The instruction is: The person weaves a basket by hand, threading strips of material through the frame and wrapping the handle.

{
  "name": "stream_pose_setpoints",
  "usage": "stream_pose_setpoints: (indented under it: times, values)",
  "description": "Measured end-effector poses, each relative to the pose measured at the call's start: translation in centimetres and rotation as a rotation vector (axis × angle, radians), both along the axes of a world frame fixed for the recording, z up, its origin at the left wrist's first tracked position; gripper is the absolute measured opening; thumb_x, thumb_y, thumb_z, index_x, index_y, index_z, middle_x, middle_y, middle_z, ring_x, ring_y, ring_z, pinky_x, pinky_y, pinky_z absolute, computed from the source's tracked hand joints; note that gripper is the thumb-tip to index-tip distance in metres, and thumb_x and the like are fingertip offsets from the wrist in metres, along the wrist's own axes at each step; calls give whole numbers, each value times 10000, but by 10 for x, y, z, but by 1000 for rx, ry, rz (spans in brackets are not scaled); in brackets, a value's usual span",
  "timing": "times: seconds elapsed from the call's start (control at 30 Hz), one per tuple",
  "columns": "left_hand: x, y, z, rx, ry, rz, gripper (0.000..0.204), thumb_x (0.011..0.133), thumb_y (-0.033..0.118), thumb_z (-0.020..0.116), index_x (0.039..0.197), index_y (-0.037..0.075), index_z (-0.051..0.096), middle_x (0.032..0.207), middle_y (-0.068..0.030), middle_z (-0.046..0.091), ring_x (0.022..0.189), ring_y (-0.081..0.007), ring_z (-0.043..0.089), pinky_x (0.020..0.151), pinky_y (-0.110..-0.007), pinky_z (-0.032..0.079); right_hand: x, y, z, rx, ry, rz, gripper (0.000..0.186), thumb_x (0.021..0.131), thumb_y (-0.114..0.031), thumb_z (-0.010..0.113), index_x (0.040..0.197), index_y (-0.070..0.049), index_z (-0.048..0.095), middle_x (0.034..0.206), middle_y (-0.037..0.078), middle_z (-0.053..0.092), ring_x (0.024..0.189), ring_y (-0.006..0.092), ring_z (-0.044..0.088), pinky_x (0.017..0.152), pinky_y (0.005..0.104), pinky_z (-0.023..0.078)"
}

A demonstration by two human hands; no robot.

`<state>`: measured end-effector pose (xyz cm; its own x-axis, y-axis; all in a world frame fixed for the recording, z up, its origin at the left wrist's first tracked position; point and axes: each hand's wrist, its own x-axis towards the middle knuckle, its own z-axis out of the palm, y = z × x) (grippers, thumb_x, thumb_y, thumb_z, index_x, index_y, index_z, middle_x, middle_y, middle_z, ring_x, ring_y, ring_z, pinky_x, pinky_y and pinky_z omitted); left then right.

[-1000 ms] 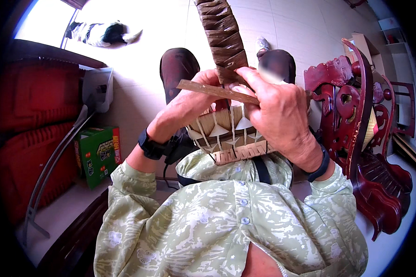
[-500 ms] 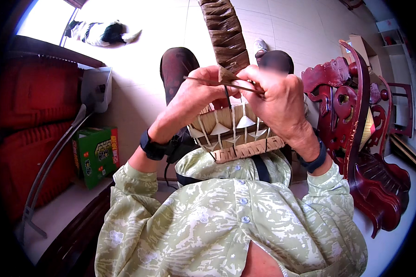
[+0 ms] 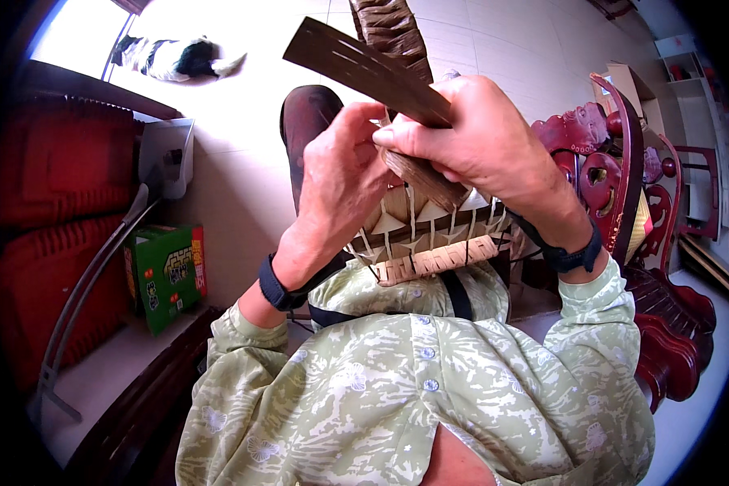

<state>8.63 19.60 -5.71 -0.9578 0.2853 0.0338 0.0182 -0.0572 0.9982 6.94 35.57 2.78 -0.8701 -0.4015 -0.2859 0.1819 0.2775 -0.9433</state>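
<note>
Over the basket (image 3: 429,243), the right hand (image 3: 486,134) grips a brown strip (image 3: 368,73), left hand (image 3: 340,174) curled, hold unclear, apparently wrapping the handle (image 3: 393,36), next needing tension.

The fisheye view looks steeply down from head height, past the wearer's shirt (image 3: 332,397). It faces the hands (image 3: 336,174), close by near the centre, with the floor (image 3: 239,174) farther off behind them.

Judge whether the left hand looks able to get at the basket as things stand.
Probably yes: the left hand is right by the basket, whose near left part looks uncovered. The strip beneath the right hand hides only part of it.
</note>
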Motion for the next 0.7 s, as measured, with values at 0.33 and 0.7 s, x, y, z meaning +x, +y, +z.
stream_pose_setpoints:
  times: [0.33,0.7]
  values:
    - [-5,-8,-10,117,-369,-105,411,1017,382,437,987,15,620,814,-60,653,664,-117,615,602,-247,493,2,44,-28,202,305,-322,217,889,-250,695,987,-57,710,586,-72,512,500,4,429,443,191,328]
    - [-24,-18,-25,220,-735,-227,365,999,349,493,954,14,632,844,-52,645,721,-151,640,656,-258,508,4,36,-31,166,523,-306,189,869,-137,691,1038,-53,688,788,4,693,637,52,615,561,209,490]
